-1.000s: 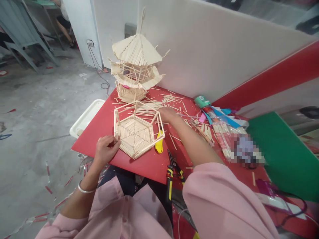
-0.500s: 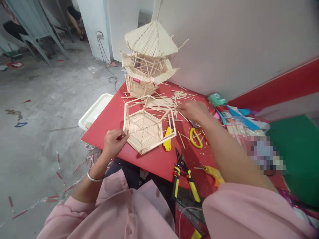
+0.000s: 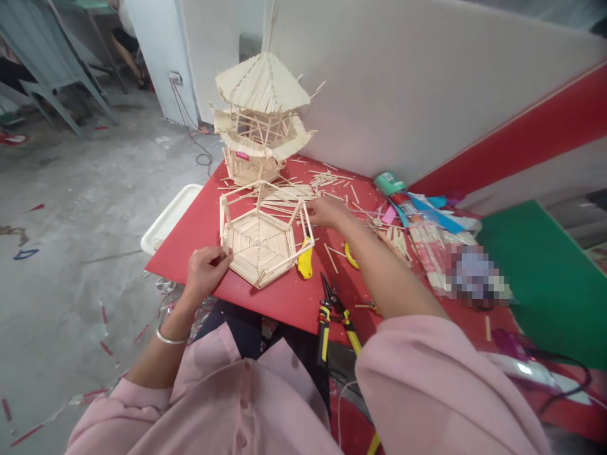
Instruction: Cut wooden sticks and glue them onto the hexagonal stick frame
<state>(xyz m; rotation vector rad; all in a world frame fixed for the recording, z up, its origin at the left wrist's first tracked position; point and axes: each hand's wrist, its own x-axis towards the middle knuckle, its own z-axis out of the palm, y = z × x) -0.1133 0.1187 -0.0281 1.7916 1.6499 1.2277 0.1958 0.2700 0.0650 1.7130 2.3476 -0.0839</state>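
A hexagonal tray-like frame of thin wooden sticks point(image 3: 258, 253), with a spiral-patterned floor and raised rails, lies on the red table point(image 3: 184, 253). At its left corner, my left hand point(image 3: 207, 272) pinches the frame between thumb and fingers. My right hand point(image 3: 325, 213) is at the frame's right upper corner with its fingers drawn together; whether they grip the rail or a small stick is hidden. Loose sticks point(image 3: 289, 194) lie just behind the frame. A yellow cutter knife point(image 3: 306, 260) rests beside its right edge, partly under the rail.
A pagoda model of sticks point(image 3: 263, 85) stands at the back of the table. Black-and-yellow snips point(image 3: 332, 309) lie near the front edge. My right arm partly covers a yellow-handled tool point(image 3: 351, 256). Packaged sticks point(image 3: 429, 253) and a green tub point(image 3: 389, 183) are at right.
My right hand has come left from beside the loose sticks to the frame's right corner. My left hand keeps its hold. The camera view has turned to the right.
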